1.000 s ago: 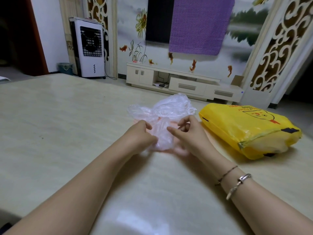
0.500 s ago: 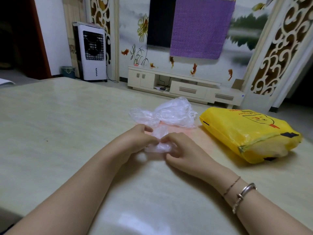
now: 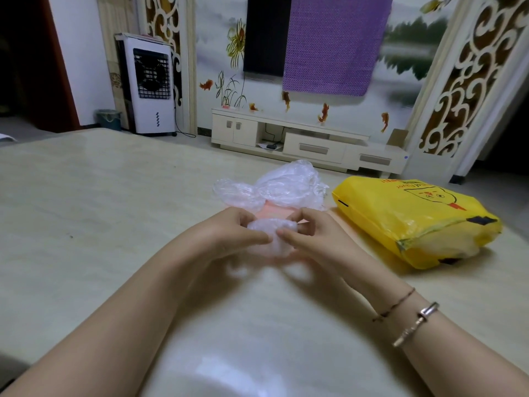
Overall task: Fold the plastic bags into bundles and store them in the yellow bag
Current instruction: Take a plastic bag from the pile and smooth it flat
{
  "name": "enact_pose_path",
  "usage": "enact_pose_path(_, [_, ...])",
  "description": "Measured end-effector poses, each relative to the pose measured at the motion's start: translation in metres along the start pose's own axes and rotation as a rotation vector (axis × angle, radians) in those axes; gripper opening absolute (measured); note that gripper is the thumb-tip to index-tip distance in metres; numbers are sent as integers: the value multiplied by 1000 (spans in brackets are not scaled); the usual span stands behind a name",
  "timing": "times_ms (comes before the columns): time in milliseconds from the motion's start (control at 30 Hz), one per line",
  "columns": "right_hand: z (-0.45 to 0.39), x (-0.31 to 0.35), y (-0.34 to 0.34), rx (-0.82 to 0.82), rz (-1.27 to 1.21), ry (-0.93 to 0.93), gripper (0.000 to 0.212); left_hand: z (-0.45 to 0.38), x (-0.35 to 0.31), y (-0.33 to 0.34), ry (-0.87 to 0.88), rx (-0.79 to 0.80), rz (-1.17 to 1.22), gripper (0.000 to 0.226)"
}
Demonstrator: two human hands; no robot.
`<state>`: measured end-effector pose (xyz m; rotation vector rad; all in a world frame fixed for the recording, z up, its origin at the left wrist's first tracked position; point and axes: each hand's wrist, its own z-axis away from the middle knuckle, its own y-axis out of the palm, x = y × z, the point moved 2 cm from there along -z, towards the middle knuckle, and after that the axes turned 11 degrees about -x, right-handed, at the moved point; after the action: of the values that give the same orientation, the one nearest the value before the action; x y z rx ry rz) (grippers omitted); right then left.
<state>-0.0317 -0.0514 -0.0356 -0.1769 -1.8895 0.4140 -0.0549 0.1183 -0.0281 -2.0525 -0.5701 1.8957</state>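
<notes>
Both forearms enter from the bottom corners of the frame and meet at the middle. The left hand (image 3: 229, 233) comes from the lower left, its back turned up, fingers curled inward and thumb pointing to the right. The right hand (image 3: 312, 239) comes from the lower right, its fingers bent and its fingertips close to those of the left. Each grip pinches the same small crumpled plastic bag (image 3: 270, 233) between them. The right wrist carries two bracelets (image 3: 409, 319).

air cooler (image 3: 150, 84) by wall | purple cloth (image 3: 335, 44) over TV (image 3: 266, 35) | white cabinet (image 3: 309, 141) below
</notes>
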Motion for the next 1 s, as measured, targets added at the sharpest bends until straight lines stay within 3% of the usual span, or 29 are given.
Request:
enact_pose_path(100, [-6, -5, 3, -23, 148, -71, 15, -2, 7, -2, -53, -27, -19, 17])
enact_pose_path(267, [-11, -13, 11, 10, 294, -65, 20, -9, 10, 1, -39, -142, -179, 37])
enact_pose_path(333, [-14, -19, 14, -32, 278, -40, 13, -11, 14, 0, -2, -232, -316, 31])
enact_pose_path(433, [-17, -22, 16, -57, 351, 4, 27, -9, 18, 3, 50, -301, -502, 20])
enact_pose_path(567, [-17, -19, 17, -48, 337, 16, 9, -3, 18, 11, 104, -338, -636, 22])
enact_pose_path(633, [-15, -15, 10, -68, 253, 42, 13, -3, 17, 10, 94, -345, -577, 26])
enact_pose_path(800, [-8, 12, -25, -145, 113, 109, 21, -1, -11, 9, 11, -351, 21, 41])
enact_pose_path(1000, [18, 38, -100, -104, 212, 47, 25, 0, -58, 53, 41, -221, 0, 18])
